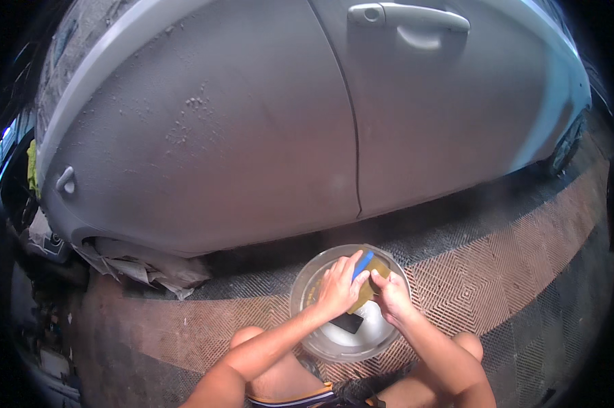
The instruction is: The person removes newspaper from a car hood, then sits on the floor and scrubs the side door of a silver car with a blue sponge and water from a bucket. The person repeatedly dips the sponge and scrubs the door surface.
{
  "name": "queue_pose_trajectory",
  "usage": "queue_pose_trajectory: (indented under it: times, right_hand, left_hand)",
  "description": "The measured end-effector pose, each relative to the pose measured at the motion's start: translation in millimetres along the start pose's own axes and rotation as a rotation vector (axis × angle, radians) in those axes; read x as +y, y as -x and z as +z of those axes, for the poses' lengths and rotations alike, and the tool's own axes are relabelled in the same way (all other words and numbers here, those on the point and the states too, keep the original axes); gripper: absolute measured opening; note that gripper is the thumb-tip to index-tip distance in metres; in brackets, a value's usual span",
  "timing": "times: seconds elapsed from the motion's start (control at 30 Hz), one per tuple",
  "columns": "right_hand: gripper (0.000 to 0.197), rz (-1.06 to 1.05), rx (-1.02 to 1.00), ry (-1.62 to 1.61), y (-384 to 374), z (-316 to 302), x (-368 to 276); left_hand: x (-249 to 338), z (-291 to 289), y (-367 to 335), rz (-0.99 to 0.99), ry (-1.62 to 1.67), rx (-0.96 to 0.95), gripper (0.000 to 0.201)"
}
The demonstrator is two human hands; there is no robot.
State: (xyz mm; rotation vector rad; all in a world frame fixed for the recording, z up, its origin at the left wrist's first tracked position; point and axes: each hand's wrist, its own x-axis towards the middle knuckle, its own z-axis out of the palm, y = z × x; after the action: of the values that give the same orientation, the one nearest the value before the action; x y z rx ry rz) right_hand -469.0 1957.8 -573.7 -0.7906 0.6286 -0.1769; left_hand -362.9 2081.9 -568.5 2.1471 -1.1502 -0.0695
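Note:
Over a round, translucent bucket [297,296], my two hands are close together. My left hand [339,287] is closed on a narrow blue block [363,262], its fingers along the block's side. An olive-yellow sheet [364,296], which looks like sandpaper, lies against the block and between the hands. My right hand [393,296] pinches the sheet's right part between thumb and fingers. Beneath the hands, a black rectangular piece [348,322] is in the bucket beside whitish liquid or foam [369,328]. My fingers partly hide the block and sheet.
A dull grey car side [252,136] with a door handle [409,18] stands ahead, water drops [197,103] on its left panel. Crumpled masking covering [150,268] hangs around the wheel at left. Ribbed brown and dark floor tiles [470,279] lie under the bucket.

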Motion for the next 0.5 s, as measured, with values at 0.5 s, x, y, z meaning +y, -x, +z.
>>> queue_pose_trajectory:
  times: [0.5]
  right_hand:
    - [0.041,-0.118,-0.24,-0.056,-11,-9,-7]
  left_hand:
    - [-1,-7,-2,0.143,0.08,0.193,0.079]
